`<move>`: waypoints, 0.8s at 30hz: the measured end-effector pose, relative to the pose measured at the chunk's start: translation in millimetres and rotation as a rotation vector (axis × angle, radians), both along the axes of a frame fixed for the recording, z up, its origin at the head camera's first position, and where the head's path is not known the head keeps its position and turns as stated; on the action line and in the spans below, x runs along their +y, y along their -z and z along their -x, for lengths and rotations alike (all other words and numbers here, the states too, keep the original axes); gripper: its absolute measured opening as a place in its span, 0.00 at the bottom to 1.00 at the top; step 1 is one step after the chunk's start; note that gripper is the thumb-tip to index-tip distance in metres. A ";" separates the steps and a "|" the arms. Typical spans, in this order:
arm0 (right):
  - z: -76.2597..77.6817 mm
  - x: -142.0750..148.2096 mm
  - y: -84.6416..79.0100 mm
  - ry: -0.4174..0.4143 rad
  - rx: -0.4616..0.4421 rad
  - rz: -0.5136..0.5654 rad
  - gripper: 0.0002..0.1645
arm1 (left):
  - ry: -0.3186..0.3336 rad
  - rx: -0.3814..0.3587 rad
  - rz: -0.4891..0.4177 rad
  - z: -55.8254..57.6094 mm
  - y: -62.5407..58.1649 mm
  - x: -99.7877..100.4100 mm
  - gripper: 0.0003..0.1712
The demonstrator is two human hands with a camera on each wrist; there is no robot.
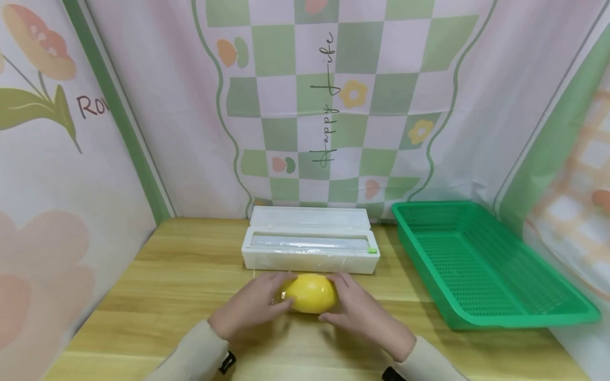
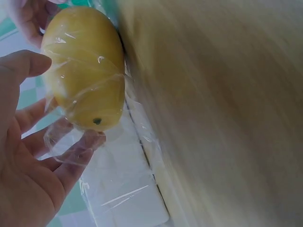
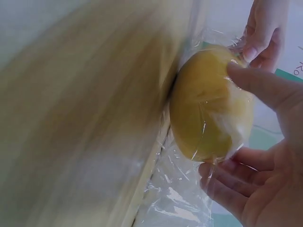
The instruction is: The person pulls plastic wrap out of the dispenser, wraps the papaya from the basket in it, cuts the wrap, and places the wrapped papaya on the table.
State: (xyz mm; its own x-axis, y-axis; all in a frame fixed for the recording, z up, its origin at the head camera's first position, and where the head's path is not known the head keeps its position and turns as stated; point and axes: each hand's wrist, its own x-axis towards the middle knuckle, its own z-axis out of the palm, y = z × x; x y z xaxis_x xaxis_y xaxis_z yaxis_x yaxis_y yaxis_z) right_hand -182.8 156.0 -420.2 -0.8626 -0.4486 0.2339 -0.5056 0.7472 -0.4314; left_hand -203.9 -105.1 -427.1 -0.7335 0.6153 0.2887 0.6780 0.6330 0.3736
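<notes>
A yellow oval fruit with a small dark green spot at one end lies wrapped in clear cling film above the wooden table. My left hand holds its left end, thumb on the near side and fingers behind loose film. At the other end my right hand holds the fruit, its thumb lying on the wrapped surface in the right wrist view. Just behind the fruit stands a white cling film dispenser with its lid raised and a film roll inside.
A green plastic basket stands on the right of the wooden table. On the dispenser's rim sits a small green slider. Printed curtains hang behind the table and at both sides.
</notes>
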 end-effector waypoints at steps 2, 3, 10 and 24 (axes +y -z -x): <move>1.9 -1.8 0.8 0.012 -0.013 0.007 0.47 | 0.009 -0.003 -0.001 2.0 1.7 -0.6 0.32; 2.5 -2.5 0.8 0.018 -0.018 0.010 0.47 | 0.013 -0.005 0.000 2.8 2.3 -0.8 0.32; 1.4 -3.7 -1.3 -0.010 -0.012 0.006 0.45 | 0.044 -0.044 -0.018 4.5 3.3 -2.5 0.40; -14.5 13.7 -8.7 -0.080 -0.067 -0.013 0.40 | 0.060 -0.161 -0.019 -14.2 -0.9 -2.4 0.43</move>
State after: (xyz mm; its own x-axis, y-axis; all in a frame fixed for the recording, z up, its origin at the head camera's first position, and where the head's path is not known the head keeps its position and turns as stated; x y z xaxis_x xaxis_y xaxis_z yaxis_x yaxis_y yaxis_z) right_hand -168.3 169.7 -411.5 -0.8377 -0.5189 0.1703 -0.5337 0.7116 -0.4569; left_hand -189.7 -107.5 -426.3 -0.7335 0.6548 0.1823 0.6447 0.5854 0.4916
